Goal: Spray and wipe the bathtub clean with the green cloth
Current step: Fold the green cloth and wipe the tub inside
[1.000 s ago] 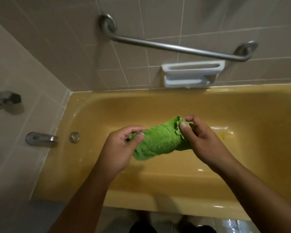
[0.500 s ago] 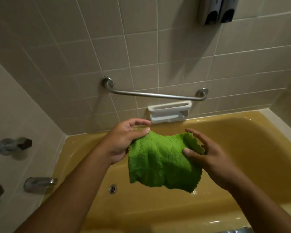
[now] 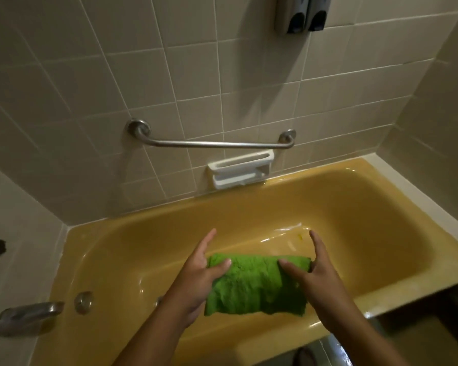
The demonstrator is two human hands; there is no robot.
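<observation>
Now my left hand (image 3: 196, 281) and right hand (image 3: 315, 276) each pinch an end of the green cloth (image 3: 254, 286), stretched between them over the bathtub (image 3: 143, 254) (floor glistening); best fold it into a flat pad.

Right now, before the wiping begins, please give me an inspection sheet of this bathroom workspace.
Surface: yellow bathtub, glossy highlights on its floor, one small speck there.
Job's things: green cloth, folded, held over the tub; no spray bottle seen.
Clutter: nothing seen.
Grippers: left hand and right hand each hold one end of the cloth, thumb on top, forefinger straight.
Cables: nothing seen.
Surroundings: tiled walls, grab bar, white soap dish, wall dispensers, tub spout, overflow plate.
</observation>
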